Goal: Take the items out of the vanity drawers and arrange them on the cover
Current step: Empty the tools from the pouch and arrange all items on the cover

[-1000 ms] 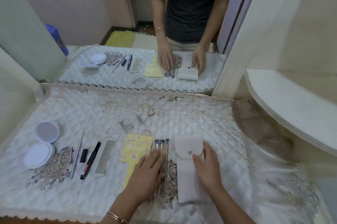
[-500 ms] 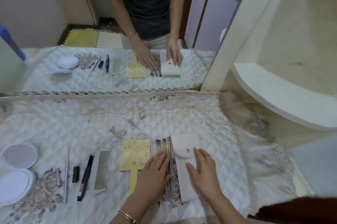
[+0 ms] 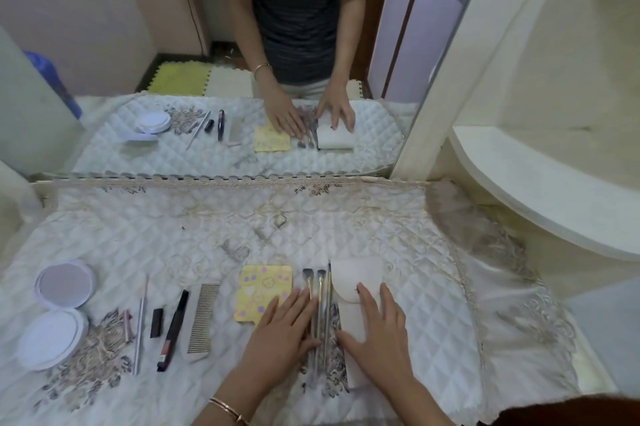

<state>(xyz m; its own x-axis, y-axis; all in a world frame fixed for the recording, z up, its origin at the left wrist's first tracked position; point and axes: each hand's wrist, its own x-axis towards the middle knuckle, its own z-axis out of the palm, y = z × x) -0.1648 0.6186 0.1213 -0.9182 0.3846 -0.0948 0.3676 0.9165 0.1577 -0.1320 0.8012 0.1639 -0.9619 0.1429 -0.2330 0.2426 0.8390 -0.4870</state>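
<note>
A white quilted cover (image 3: 173, 235) lies over the vanity top. On it, in a row from the left: an open round compact (image 3: 59, 314), a thin silver stick (image 3: 139, 328), a small dark lipstick (image 3: 156, 322), a black tube (image 3: 173, 332), a comb (image 3: 201, 318), a yellow hand mirror (image 3: 263, 287), several makeup brushes (image 3: 320, 301) and a white snap pouch (image 3: 360, 287). My left hand (image 3: 287, 332) rests flat, fingers spread, on the brush handles and the mirror's lower part. My right hand (image 3: 377, 332) lies flat on the pouch. Neither hand grips anything.
A large mirror (image 3: 242, 61) stands right behind the cover and reflects the person and the items. A curved white shelf (image 3: 540, 193) juts out at the right. A dark edge (image 3: 554, 411) shows at the bottom right corner.
The camera view has shifted a little. Both hands stay pressed flat on the brushes and the pouch, with the brushes lying straight beside the pouch.
</note>
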